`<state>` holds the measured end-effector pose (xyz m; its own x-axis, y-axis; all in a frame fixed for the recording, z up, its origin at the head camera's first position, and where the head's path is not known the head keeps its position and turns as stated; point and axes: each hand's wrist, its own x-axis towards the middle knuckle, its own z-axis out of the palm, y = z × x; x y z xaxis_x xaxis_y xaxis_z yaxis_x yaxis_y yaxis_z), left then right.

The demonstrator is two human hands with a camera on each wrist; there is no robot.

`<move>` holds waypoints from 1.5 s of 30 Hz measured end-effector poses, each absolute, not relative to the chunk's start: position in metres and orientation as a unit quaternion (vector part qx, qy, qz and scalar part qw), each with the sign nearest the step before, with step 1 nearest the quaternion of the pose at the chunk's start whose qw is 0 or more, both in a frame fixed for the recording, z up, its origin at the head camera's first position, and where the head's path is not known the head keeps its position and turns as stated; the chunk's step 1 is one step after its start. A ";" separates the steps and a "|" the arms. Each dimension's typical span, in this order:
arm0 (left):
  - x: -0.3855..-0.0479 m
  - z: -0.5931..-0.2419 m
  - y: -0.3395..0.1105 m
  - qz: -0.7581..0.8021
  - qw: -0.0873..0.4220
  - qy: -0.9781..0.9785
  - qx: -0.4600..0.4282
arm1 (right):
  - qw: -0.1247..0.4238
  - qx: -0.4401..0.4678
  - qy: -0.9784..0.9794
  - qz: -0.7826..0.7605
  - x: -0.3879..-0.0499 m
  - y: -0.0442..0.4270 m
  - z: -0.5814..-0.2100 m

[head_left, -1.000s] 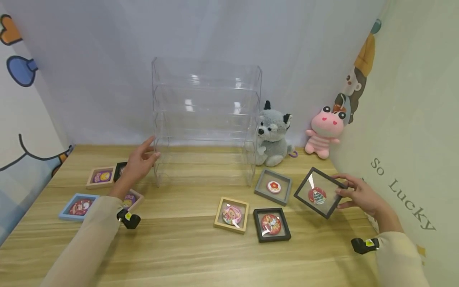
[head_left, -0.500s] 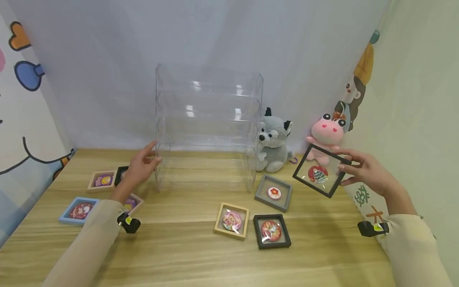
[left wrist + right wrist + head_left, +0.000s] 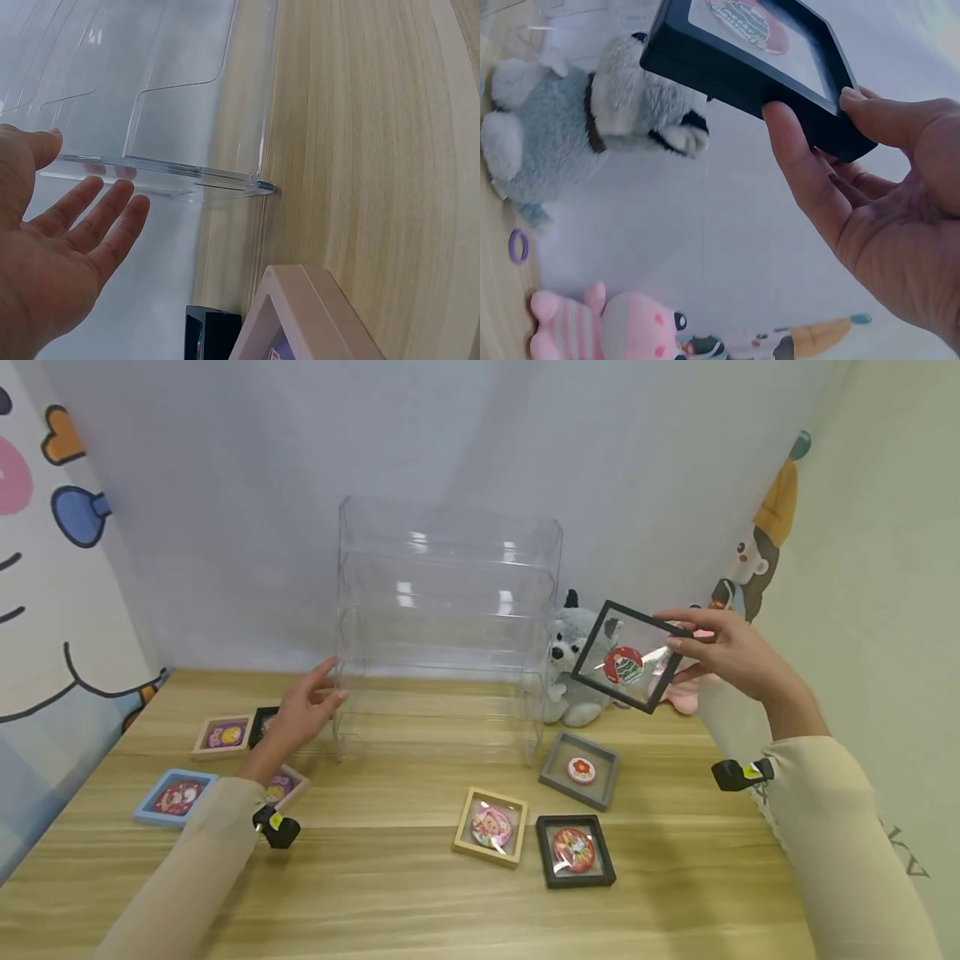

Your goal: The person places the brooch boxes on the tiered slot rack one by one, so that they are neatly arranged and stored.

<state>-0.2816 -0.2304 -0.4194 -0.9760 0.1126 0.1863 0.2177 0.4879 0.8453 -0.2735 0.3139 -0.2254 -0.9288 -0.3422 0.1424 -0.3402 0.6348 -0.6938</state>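
Observation:
A clear tiered rack (image 3: pixel 442 672) stands at the back of the table. Beside its left side panel is my left hand (image 3: pixel 303 714), fingers loosely spread; in the left wrist view the hand (image 3: pixel 67 262) has its thumb and fingertips by the panel's edge (image 3: pixel 172 166), and contact is hard to tell. My right hand (image 3: pixel 738 660) pinches a black square frame (image 3: pixel 651 703) by its right corner, tilted in the air before the grey plush. The frame has a red round badge with a green tree (image 3: pixel 624 666). In the right wrist view, thumb and fingers grip the dark frame (image 3: pixel 735 82).
Frames lie on the table (image 3: pixel 360 893): yellow (image 3: pixel 487 855), black (image 3: pixel 581 881) and grey (image 3: pixel 551 767) right of centre; light blue (image 3: pixel 153 803), beige (image 3: pixel 201 745) and others at left. A grey plush dog (image 3: pixel 581 702) and a pink plush (image 3: pixel 684 695) sit right of the rack.
My right hand has raised the black frame and moved it left, from above the table to in front of the plush dog. The left hand has stayed beside the rack; the head view has shifted slightly.

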 end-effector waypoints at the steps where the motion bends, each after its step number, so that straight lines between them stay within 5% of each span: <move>1: -0.282 -0.419 -0.230 -0.497 0.056 -0.861 -0.097 | 0.003 -0.188 0.905 -0.383 -0.277 0.308 -0.223; 12: -0.282 -0.422 -0.230 -0.502 0.071 -0.856 -0.104 | 0.013 -0.193 0.884 -0.426 -0.318 0.243 -0.199; 30: -0.282 -0.422 -0.224 -0.506 0.088 -0.850 -0.116 | -0.058 -0.202 0.874 -0.438 -0.366 0.129 -0.181; 45: -0.282 -0.420 -0.217 -0.512 0.090 -0.847 -0.107 | -0.098 -0.188 0.914 -0.346 -0.388 0.079 -0.180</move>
<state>-0.2816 -0.2172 -0.4204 -0.9607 0.0888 0.2630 0.2741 0.4524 0.8486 -0.3880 0.0793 -0.1804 -0.9104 -0.2759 0.3085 -0.4110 0.6901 -0.5957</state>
